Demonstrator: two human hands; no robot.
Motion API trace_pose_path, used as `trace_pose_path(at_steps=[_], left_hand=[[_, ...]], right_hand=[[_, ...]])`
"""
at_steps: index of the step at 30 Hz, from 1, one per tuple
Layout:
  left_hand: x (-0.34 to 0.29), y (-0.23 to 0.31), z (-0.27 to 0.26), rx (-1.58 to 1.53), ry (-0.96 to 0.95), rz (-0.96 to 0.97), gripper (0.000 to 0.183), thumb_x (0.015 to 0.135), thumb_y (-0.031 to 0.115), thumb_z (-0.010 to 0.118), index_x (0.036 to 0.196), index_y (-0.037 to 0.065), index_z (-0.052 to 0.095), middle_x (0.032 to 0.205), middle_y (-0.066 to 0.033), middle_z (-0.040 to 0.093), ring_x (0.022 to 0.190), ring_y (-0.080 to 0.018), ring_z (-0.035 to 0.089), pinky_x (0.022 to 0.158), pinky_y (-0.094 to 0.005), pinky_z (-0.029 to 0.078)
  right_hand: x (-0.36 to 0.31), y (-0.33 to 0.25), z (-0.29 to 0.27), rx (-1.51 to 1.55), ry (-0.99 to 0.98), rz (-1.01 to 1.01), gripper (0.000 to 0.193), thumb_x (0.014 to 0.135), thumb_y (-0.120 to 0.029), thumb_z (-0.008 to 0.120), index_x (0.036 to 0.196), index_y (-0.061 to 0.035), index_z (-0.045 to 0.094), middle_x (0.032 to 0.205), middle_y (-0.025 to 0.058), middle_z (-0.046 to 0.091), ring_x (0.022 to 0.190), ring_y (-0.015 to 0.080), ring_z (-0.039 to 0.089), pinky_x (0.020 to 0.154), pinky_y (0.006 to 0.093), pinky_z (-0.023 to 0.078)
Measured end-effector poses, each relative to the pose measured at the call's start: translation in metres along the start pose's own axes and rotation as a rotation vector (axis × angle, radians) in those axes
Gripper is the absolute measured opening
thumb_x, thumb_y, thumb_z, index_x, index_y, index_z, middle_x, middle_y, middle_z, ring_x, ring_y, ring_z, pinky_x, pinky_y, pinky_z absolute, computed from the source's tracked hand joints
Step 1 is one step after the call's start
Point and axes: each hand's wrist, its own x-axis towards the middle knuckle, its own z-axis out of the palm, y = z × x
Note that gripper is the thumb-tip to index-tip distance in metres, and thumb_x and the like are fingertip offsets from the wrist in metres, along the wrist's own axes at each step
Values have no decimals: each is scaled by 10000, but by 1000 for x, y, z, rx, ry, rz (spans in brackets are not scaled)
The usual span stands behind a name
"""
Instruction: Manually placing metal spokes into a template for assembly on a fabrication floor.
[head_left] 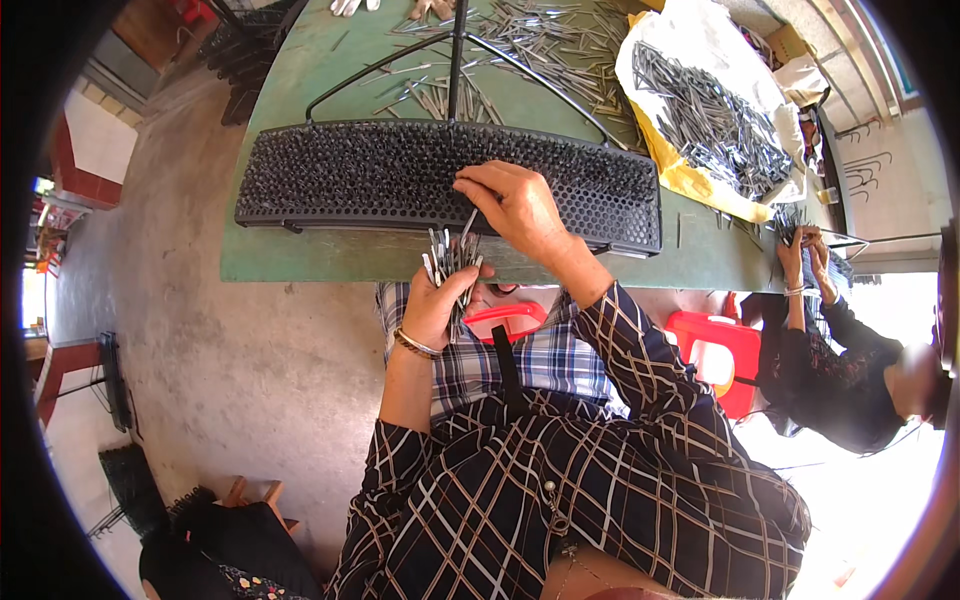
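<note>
My left hand [440,305] is closed round a bundle of thin metal strips [452,255], their ends fanned upward just below the front edge of a long black perforated board [350,175]. Over the middle of that board, my right hand [515,200] is pinched, fingertips against its surface; what they grip is hidden. A single strip rises from the bundle toward the right palm. Many small dark pieces fill the board's holes across the left and back, while bare holes show along the front and right. A black wire frame [455,70] rises behind the board.
Loose metal strips [540,50] lie scattered across the green table [290,250]. More fill a white and yellow sack [700,120] at right. A co-worker's hands [805,260] are busy at the far right, near a red stool [720,350]. Another person sits at lower left.
</note>
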Motion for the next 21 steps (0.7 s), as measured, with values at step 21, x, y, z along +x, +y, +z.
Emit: trace_pose_path(at_steps=[21], left_hand=[[-3, 2, 2, -21, -23, 17, 234, 851, 80, 590, 1067, -3, 555, 862, -101, 656, 620, -99, 554, 488, -226, 445]], right_hand=[[-4, -2, 0, -266, -9, -125, 189, 797, -133, 664, 949, -22, 680, 941, 94, 591, 801, 272, 594, 694, 375, 471]])
